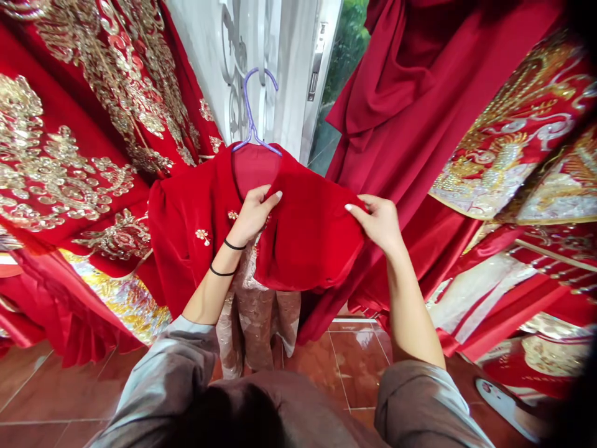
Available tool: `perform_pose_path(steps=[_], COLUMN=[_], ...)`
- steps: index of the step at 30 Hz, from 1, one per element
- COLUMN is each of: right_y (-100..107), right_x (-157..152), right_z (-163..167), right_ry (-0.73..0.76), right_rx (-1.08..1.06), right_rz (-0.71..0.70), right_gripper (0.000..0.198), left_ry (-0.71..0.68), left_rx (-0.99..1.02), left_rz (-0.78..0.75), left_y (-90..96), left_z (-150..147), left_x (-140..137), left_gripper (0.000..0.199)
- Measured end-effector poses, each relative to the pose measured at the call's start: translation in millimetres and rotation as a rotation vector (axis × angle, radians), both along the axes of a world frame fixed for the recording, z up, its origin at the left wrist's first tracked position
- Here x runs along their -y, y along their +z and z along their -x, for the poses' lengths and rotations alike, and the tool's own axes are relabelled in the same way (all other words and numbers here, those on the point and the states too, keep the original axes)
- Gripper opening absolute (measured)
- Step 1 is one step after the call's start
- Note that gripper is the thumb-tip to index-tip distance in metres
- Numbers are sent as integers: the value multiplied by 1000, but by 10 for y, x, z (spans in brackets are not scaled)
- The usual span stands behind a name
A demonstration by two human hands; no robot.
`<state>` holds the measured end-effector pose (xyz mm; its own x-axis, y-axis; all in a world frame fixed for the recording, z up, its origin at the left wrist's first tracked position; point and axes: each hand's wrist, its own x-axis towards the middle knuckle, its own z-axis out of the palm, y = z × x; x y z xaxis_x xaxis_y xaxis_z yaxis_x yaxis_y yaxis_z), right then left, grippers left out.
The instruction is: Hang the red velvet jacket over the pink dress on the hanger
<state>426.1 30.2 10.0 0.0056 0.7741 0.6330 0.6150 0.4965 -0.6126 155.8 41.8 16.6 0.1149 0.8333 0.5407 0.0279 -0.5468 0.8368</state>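
Observation:
A red velvet jacket point(308, 230) hangs from a purple wire hanger point(252, 118), hooked on white ironwork. My left hand point(254, 214) pinches the jacket's front edge just below the collar, thumb on top. At the jacket's shoulder on the right, my right hand point(379, 221) grips the cloth between thumb and fingers. The front panel is spread between both hands. Small flower-shaped ornaments point(203, 235) sit on the other front panel. Below the jacket shows a pale pink patterned garment point(254, 323), its upper part covered by the jacket.
Red garments with gold sequins point(93, 143) crowd the left side. A plain dark red dress point(401, 106) hangs close on the right, with embroidered garments point(504, 149) beyond it. Behind is a white metal door frame point(317, 68). The floor point(359, 367) is reddish tile.

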Motion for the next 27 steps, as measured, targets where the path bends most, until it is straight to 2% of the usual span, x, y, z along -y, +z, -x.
perform_pose_path(steps=[2, 3, 4, 6, 7, 8, 10, 12, 14, 15, 17, 18, 21, 23, 25, 27], right_y=[-87, -160, -255, -500, -645, -801, -1131, -1453, -1715, -1808, -1902, -1907, -1839, -1821, -1870, -1961], right_x=[53, 68, 78, 103, 126, 158, 249, 356, 456, 503, 608, 674, 914, 1053, 1114, 1091], right_z=[68, 96, 110, 77, 29, -34, -172, -271, -306, -311, -336, -368, -522, -601, -613, -571], right_ry=[-154, -167, -126, 57, 150, 220, 314, 377, 355, 314, 239, 200, 48, -32, -27, -53], right_rx=[-119, -145, -140, -90, -82, -102, -213, -315, -312, -283, -242, -282, -514, -610, -453, -183], right_rz=[-171, -175, -100, 210, 355, 442, 442, 394, 495, 577, 708, 716, 577, 508, 609, 742], right_gripper=[37, 38, 40, 48, 53, 57, 70, 88, 98, 88, 56, 45, 37, 36, 31, 25], left_ry=[-17, 11, 46, 72, 50, 5, -126, -238, -290, -306, -366, -411, -539, -532, -450, -312], left_rx=[74, 76, 63, 24, 5, -15, -49, -74, -93, -110, -134, -89, 210, 281, 169, 67], left_rz=[-23, -42, -55, -40, -10, 27, 100, 192, 316, 384, 495, 526, 603, 652, 702, 697], left_y=[-8, -20, -41, -121, -186, -270, -489, -745, -974, -1059, -1154, -1169, -1168, -1204, -1298, -1420], left_z=[11, 23, 41, 96, 128, 160, 208, 231, 249, 270, 358, 424, 636, 711, 707, 662], left_x=[-55, -66, -62, 0, 51, 110, 222, 301, 356, 388, 482, 547, 756, 807, 743, 616], left_gripper=[30, 31, 32, 36, 37, 36, 33, 48, 51, 45, 35, 36, 54, 59, 52, 45])
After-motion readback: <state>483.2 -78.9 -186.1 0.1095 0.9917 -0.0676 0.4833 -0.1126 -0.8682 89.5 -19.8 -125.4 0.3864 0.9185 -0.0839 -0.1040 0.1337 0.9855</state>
